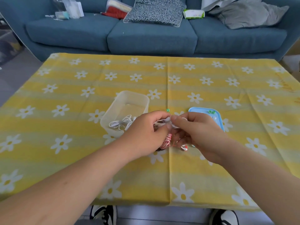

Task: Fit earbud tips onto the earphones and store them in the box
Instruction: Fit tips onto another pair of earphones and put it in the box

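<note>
My left hand (146, 130) and my right hand (196, 130) meet above the table, both pinching a white earphone (167, 119) between thumb and fingers. A green tip (167, 110) pokes up just above my left fingers. Below the hands lies a red-and-white coiled earphone cable (167, 141), with a red-and-white earbud (184, 147) under my right hand. A translucent box (126, 111) stands to the left with white earphone cable (121, 124) coiled inside. The blue lid (215, 116) lies to the right, carrying two green tips (211, 112).
The table is covered by a yellow cloth with white daisies (81, 159). A blue sofa (146, 36) with cushions, packets and clothes stands behind the far edge. My shoes (103, 215) show below the near edge.
</note>
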